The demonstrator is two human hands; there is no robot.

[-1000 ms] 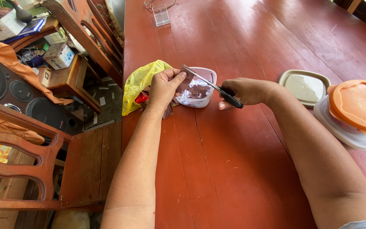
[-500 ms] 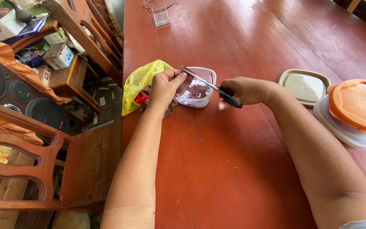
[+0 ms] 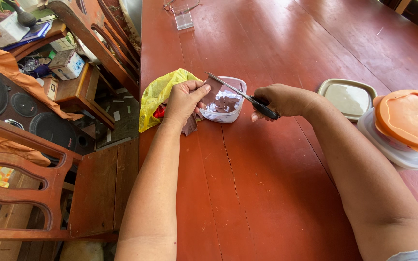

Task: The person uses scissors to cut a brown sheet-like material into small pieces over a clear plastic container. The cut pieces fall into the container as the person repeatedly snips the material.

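My left hand (image 3: 184,99) pinches a brownish-purple sheet (image 3: 212,92) and holds it over a small clear plastic container (image 3: 229,112) with purple and white pieces inside. My right hand (image 3: 282,100) grips black-handled scissors (image 3: 240,94), whose blades are parted around the sheet's upper edge. A yellow plastic bag (image 3: 158,93) lies under and left of my left wrist, with something red showing beneath it. All of this sits near the left edge of a red wooden table (image 3: 257,193).
A beige lid (image 3: 348,97) lies right of my right hand. A clear tub with an orange lid (image 3: 406,126) stands at the far right. A small clear stand (image 3: 184,18) is at the table's far end. Wooden chairs (image 3: 88,183) and speakers (image 3: 20,108) crowd the left side.
The scissors' blades have shifted slightly along the sheet. Both hands stay over the container in nearly the same place.
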